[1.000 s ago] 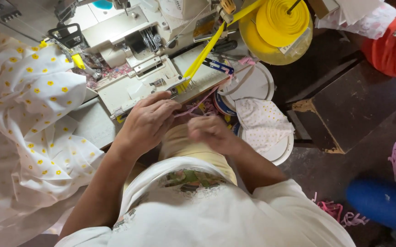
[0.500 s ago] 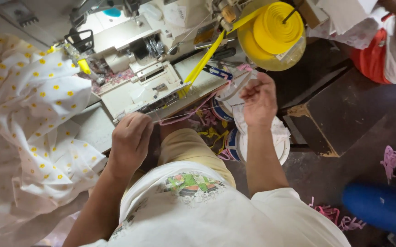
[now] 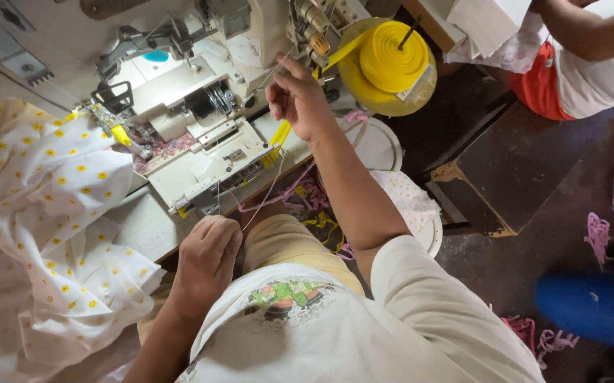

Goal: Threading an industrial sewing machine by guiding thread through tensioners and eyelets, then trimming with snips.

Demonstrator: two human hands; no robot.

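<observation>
At the frame's centre top, the right hand (image 3: pixel 296 99) reaches up beside the sewing machine (image 3: pixel 201 135), fingers pinched on a thin thread (image 3: pixel 273 181) near the yellow tape roll (image 3: pixel 392 64). Lower centre, the left hand (image 3: pixel 206 262) grips the thread's lower end, fingers curled shut. White spotted fabric (image 3: pixel 52 213) lies heaped on the surface at left.

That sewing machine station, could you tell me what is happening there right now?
A person sits at a cream industrial sewing machine. Their right hand is raised to the machine's head beside a large yellow tape spool, pinching a thin pale thread that runs down toward the left hand, closed at the table edge. White fabric with yellow dots lies heaped to the left.
</observation>
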